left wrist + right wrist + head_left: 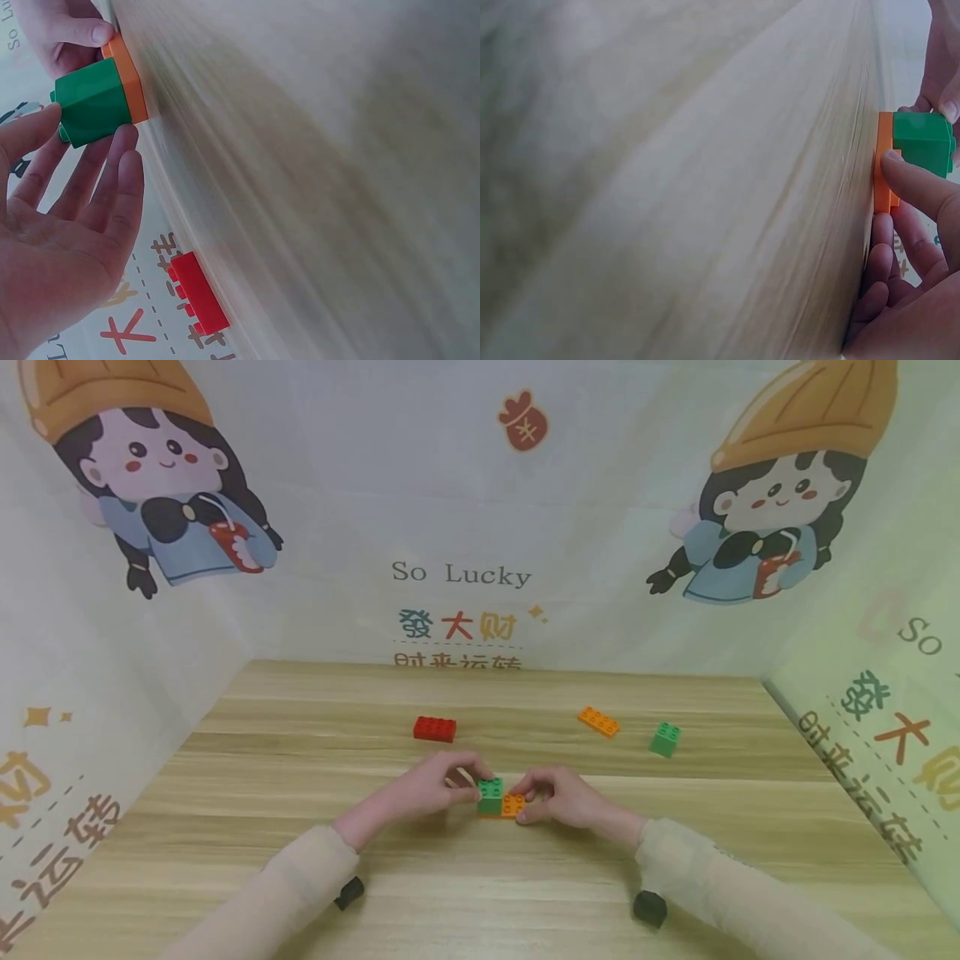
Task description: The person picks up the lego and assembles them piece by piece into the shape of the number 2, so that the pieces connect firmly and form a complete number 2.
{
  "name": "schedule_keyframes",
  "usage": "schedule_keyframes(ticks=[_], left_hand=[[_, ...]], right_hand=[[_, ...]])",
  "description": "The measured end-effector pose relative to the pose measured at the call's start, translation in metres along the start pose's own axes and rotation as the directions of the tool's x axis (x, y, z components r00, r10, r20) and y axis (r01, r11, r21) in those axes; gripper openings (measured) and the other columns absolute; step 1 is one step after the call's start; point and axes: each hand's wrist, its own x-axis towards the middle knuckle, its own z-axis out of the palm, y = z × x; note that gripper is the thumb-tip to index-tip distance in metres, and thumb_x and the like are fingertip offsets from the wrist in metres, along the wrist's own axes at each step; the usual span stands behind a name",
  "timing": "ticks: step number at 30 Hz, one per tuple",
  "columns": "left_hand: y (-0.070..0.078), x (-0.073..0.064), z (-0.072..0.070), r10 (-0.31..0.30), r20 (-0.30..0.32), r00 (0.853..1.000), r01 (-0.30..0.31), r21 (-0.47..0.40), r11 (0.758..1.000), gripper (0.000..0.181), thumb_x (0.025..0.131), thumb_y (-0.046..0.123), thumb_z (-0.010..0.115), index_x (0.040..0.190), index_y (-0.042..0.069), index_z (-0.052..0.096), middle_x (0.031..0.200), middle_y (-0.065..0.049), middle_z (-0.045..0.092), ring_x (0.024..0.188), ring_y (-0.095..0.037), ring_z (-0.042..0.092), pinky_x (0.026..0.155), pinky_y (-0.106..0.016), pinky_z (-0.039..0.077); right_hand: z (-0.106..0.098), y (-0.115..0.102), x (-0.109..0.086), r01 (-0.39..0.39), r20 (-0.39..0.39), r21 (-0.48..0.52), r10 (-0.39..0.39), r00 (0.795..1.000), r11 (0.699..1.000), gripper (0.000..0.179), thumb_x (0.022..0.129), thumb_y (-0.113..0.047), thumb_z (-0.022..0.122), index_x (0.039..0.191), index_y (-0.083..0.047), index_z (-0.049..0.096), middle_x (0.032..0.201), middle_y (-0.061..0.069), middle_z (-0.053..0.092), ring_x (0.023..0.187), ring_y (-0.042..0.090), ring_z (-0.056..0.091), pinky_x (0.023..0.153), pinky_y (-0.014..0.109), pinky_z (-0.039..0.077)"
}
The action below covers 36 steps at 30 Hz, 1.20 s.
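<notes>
A green toy building block [491, 797] sits on the left half of a flat orange building block [513, 806], whose studs show on the right half. My left hand [431, 787] pinches the green block, with its thumb and fingertips around the studded top and side. The orange block's right end is held by my right hand [567, 796]. In the right wrist view the thumb [919, 184] presses on the orange block [883, 161] while the other fingers curl at its end. The left wrist view shows the green block [94, 101] seated against the orange one [129, 79].
Farther back on the wooden table [337, 710] lie a red block [435, 728], another flat orange block [598, 721] and a second green block [665, 739]. A printed cloth [337, 527] hangs behind the table and along both sides.
</notes>
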Motion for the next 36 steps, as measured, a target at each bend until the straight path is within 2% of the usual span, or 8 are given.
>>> schedule_keyframes(ticks=[15,26,36], left_hand=[[0.0001,0.0007,-0.0003,-0.011,-0.001,1.000,0.011,-0.010,1.000,0.023,0.092,0.010,0.066,0.114,0.014,0.066,0.116,-0.006,0.069,0.100,-0.020,0.068,0.095,-0.039,0.055],[-0.0001,0.0007,-0.0010,-0.017,0.002,1.000,0.017,-0.035,0.999,0.025,0.091,0.008,0.067,0.115,0.012,0.067,0.116,-0.007,0.069,0.101,-0.020,0.069,0.095,-0.039,0.056],[0.0037,-0.0003,-0.0021,-0.027,0.017,0.999,0.027,-0.024,0.999,0.025,0.091,0.009,0.067,0.116,0.013,0.066,0.116,-0.006,0.069,0.101,-0.020,0.067,0.095,-0.038,0.055]], right_hand=[[0.0003,0.0025,0.0007,0.006,0.002,0.010,-0.006,1.000,1.000,0.030,0.081,-0.014,0.080,0.107,-0.005,0.071,0.099,0.011,0.067,0.076,0.015,0.046,0.066,0.021,0.037],[0.0002,0.0018,0.0005,0.002,0.007,0.008,-0.002,1.000,1.000,0.028,0.081,-0.015,0.080,0.106,-0.005,0.071,0.100,0.011,0.067,0.080,0.015,0.049,0.069,0.022,0.039],[0.0004,0.0019,0.0005,-0.002,0.017,0.009,0.002,1.000,1.000,0.028,0.082,-0.013,0.079,0.107,-0.004,0.071,0.099,0.010,0.066,0.080,0.015,0.048,0.068,0.021,0.039]])
